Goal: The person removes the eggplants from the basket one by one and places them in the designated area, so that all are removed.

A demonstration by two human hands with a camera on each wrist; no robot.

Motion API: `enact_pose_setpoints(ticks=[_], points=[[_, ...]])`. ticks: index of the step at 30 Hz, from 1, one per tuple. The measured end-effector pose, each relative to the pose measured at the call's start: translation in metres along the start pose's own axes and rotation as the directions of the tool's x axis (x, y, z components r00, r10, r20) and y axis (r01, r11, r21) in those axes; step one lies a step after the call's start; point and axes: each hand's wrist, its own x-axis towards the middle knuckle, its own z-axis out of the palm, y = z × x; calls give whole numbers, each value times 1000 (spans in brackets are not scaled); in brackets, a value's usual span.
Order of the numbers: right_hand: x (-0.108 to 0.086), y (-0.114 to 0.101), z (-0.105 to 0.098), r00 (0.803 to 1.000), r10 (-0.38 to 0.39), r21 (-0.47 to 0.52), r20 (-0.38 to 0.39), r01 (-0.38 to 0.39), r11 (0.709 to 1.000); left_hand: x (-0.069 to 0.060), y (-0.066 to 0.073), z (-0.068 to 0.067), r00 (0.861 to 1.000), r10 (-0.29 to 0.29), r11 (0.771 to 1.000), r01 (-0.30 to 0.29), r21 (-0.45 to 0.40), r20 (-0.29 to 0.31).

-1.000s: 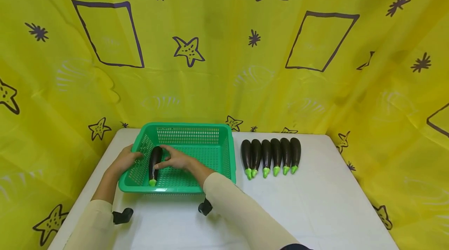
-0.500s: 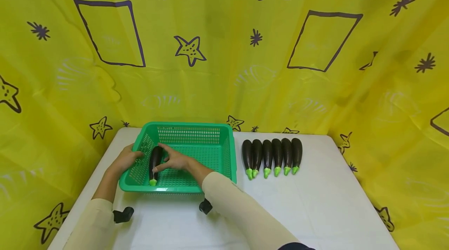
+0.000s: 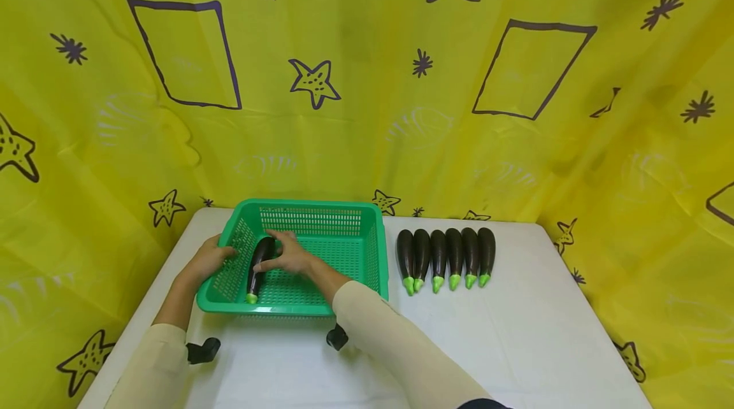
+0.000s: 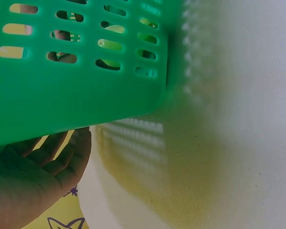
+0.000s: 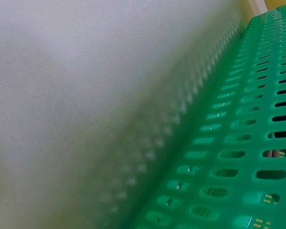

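A green plastic basket (image 3: 321, 311) with slotted walls stands on the white table. Inside it, near the left wall, one dark eggplant (image 3: 262, 256) lies slightly slanted, its light green stem end towards me. My right hand (image 3: 294, 257) reaches over the basket's front rim and holds this eggplant between thumb and fingers. At the left rim my left hand (image 3: 209, 258) grips the basket, thumb over the edge; the left wrist view shows its fingers (image 4: 78, 152) against the outside. In the right wrist view only the basket's slotted wall (image 5: 229, 152) and the tabletop show clearly.
Several more eggplants (image 3: 438, 259) lie side by side in a row right of the basket, stems towards me. A yellow patterned curtain (image 3: 355, 78) hangs behind and at both sides of the white table (image 3: 516, 332).
The eggplant in the basket has shifted slightly right at its far end and now slants. My right hand's spread fingers have drawn round it. The left hand has stayed on the rim.
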Motion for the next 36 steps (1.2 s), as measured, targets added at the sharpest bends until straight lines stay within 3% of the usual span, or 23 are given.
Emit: enact_pose_setpoints(ticks=[5,9,23,30,36], points=[[-1,1,1,997,25,-65,-75,-30,997,0,0,1,1000,-3,1000,3,-3,-3],[-1,2,1,994,28,-57,-106,-35,998,0,0,1,1000,-7,1000,7,-15,-1],[-3,1,2,991,31,144,-130,-12,989,-2,2,1,1000,-1,1000,1,-29,0],[-3,0,9,989,29,306,-148,18,952,0,0,1,1000,-17,1000,17,-25,7],[-1,2,10,982,18,330,-186,45,943,0,0,0,1000,-13,1000,13,-17,-1]])
